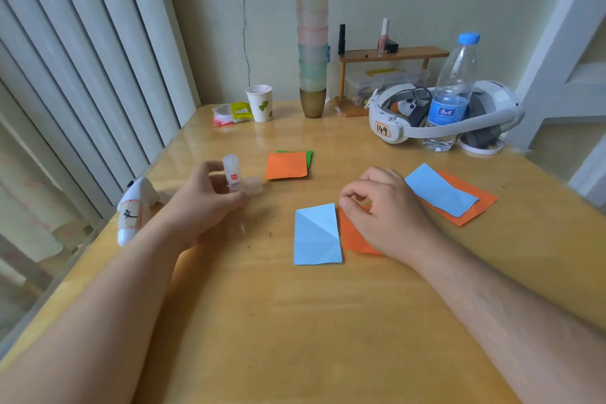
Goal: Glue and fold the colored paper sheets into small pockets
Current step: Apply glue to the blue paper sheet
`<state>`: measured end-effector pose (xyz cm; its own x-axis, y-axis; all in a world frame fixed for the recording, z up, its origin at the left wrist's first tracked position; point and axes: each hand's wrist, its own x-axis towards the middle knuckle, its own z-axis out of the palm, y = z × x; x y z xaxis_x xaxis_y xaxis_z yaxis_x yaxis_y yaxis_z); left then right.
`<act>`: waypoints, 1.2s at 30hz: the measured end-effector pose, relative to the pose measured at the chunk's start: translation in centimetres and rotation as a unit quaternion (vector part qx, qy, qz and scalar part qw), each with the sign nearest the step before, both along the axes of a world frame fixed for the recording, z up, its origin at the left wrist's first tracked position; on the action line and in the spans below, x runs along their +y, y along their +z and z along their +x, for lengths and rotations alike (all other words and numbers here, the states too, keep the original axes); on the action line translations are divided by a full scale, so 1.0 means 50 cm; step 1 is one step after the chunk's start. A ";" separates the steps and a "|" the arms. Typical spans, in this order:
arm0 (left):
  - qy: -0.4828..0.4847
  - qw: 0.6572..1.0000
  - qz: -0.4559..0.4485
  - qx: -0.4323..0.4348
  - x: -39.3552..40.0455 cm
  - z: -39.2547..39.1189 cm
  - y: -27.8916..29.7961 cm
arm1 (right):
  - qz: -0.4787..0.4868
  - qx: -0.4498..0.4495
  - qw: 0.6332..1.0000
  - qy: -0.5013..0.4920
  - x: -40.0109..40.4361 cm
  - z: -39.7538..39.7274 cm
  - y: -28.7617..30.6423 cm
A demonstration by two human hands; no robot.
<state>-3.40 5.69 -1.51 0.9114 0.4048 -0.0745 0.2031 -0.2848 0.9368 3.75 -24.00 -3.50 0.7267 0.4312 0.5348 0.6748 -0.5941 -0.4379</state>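
Glossy wooden table (295, 321), matt paper sheets (316, 234)

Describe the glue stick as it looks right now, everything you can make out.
The glue stick is a small translucent white tube, plastic by the look of it, with a red label patch and faint print on its side. It is held roughly upright in the fingers of the left hand above the table, left of the orange sheet. A small clear cap-like piece sits at its lower right by the fingertips; whether it is attached is unclear. The view is slightly blurred there.
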 end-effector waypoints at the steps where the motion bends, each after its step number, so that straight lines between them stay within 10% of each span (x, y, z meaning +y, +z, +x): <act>1: 0.009 0.999 0.044 0.005 -0.002 0.003 -0.003 | 0.002 -0.001 1.000 0.000 -0.001 0.000 0.001; 6: 0.048 0.987 0.147 -0.031 -0.011 0.002 0.002 | -0.001 0.003 1.000 0.001 0.000 0.000 0.005; 13: -0.099 0.958 -0.234 -0.132 -0.088 -0.009 0.040 | 0.022 -0.015 0.998 0.053 0.014 -0.006 0.017; 19: -0.288 0.922 -0.244 -0.090 -0.202 -0.026 0.025 | 0.056 -0.106 0.980 0.161 0.035 -0.022 0.017; 25: -0.287 0.954 -0.021 -0.086 -0.201 -0.030 0.017 | 0.075 -0.099 0.980 0.154 0.015 -0.005 0.022; 30: -0.135 0.918 0.370 -0.053 -0.154 0.000 -0.019 | 0.258 -0.014 0.966 0.024 -0.024 0.025 0.054; 36: -0.169 0.883 0.436 0.049 -0.174 0.021 -0.025 | 0.218 0.161 0.962 0.035 -0.044 0.034 0.032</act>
<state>-2.33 -2.99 -2.74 0.9974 0.0541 0.0469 0.0366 -0.9485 0.3146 5.42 -26.19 -1.89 0.8626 0.2699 0.4279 0.4938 -0.2648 -0.8283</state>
